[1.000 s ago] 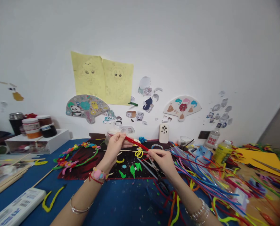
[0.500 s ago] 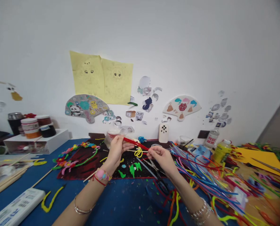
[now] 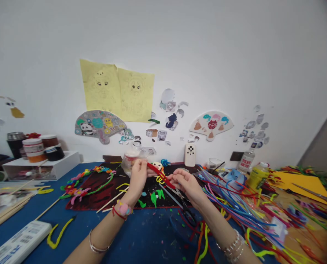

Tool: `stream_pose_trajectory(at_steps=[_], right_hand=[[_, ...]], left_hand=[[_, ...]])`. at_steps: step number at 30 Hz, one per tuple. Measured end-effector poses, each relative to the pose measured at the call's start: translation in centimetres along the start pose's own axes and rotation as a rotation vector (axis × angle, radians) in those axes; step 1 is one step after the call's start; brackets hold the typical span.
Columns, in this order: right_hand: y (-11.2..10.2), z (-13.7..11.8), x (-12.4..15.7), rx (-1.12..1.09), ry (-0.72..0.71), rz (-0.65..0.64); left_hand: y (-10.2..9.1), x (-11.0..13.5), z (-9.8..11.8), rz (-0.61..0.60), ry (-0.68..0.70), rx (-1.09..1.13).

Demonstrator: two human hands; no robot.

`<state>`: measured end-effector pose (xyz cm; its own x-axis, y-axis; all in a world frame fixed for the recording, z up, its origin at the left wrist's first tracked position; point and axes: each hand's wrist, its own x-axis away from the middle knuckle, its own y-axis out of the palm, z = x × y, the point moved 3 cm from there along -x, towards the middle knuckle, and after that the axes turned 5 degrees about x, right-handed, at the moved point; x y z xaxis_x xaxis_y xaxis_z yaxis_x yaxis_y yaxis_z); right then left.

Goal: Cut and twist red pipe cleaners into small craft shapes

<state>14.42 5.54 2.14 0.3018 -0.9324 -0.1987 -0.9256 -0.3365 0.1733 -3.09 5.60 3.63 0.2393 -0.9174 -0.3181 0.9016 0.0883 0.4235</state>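
A bundle of red pipe cleaners [image 3: 160, 173] is stretched between both hands above a dark mat [image 3: 93, 190]. My left hand [image 3: 139, 173] pinches its upper left end, while the fingers of my right hand [image 3: 183, 182] close on its lower right end. Yellow pipe cleaner loops [image 3: 160, 180] show just behind the strands. Under the hands, green fuzzy pieces [image 3: 154, 198] lie on the mat. Black-handled scissors [image 3: 189, 216] rest beneath my right hand, partly hidden by it.
Loose coloured pipe cleaners [image 3: 232, 198] spread across the right side, near a yellow bottle [image 3: 258, 175]. At left are a flower garland [image 3: 75, 187], a white box [image 3: 23, 244], wooden sticks [image 3: 9, 212] and paint jars [image 3: 33, 148]. A white phone-shaped object [image 3: 190, 155] leans on the wall.
The red pipe cleaners slope more steeply down to the right. My right hand has shifted slightly left and down, and my left wrist has turned a little. Both hands keep their hold.
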Motion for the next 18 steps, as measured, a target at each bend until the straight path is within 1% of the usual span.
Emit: stream_pose_trajectory(at_steps=[5, 10, 14, 18], right_hand=[[0.6, 0.5, 0.4, 0.095, 0.062, -0.136], [1.3, 0.4, 0.9, 0.189, 0.105, -0.218], [1.7, 0.3, 1.2, 0.216, 0.117, -0.309], [1.6, 0.6, 1.1, 0.209, 0.153, -0.317]], left_hand=[[0.5, 0.5, 0.0, -0.102, 0.086, -0.124], [0.7, 0.7, 0.2, -0.134, 0.106, -0.200], [0.6, 0.6, 0.7, -0.136, 0.148, -0.257], [0.3, 0.7, 1.9, -0.082, 0.250, -0.392]])
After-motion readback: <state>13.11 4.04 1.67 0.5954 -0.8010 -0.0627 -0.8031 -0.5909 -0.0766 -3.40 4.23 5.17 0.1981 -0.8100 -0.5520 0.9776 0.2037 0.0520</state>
